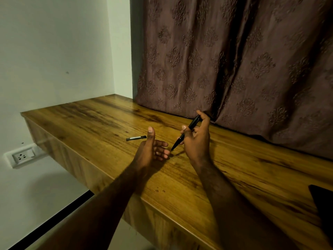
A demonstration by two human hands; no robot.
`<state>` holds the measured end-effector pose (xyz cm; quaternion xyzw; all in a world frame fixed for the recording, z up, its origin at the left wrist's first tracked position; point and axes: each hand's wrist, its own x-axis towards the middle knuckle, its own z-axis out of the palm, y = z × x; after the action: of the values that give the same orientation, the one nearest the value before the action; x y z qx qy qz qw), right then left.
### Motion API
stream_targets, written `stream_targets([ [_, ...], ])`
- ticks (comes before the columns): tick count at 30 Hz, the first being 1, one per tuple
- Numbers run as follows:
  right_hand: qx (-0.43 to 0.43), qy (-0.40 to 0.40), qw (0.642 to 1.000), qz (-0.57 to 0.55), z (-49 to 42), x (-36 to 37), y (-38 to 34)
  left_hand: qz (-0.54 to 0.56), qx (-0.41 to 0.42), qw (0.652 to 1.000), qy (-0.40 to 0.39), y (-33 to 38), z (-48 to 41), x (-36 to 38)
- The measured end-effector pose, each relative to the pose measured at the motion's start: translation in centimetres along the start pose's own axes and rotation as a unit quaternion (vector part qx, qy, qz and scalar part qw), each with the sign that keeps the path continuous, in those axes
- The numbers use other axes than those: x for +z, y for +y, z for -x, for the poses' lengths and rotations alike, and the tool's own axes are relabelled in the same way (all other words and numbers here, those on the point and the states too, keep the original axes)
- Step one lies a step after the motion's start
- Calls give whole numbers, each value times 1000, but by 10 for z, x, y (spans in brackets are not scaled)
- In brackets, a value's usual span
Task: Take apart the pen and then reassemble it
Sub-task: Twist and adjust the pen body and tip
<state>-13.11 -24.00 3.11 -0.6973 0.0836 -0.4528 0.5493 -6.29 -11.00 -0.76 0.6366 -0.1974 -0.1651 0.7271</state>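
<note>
My right hand (197,139) grips a black pen (191,128) by its middle, tip pointing down and to the left, close above the wooden table (243,170). My left hand (152,150) rests on the table just left of the pen's tip, thumb raised and fingers loosely apart, holding nothing. The pen's tip nearly meets the left fingertips. A short black pen part with a silver band (136,138) lies flat on the table, left of and beyond my left hand.
A brown patterned curtain (234,60) hangs along the table's far edge, right behind my right hand. A wall socket (21,156) sits below the table's left end. A dark object (322,204) shows at the right edge.
</note>
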Motion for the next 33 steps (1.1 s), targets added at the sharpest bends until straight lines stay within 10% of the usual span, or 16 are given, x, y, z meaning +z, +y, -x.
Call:
stream_targets([
  [33, -10, 105, 989, -105, 2, -5, -7, -8, 6, 1000, 17, 1, 3, 0],
])
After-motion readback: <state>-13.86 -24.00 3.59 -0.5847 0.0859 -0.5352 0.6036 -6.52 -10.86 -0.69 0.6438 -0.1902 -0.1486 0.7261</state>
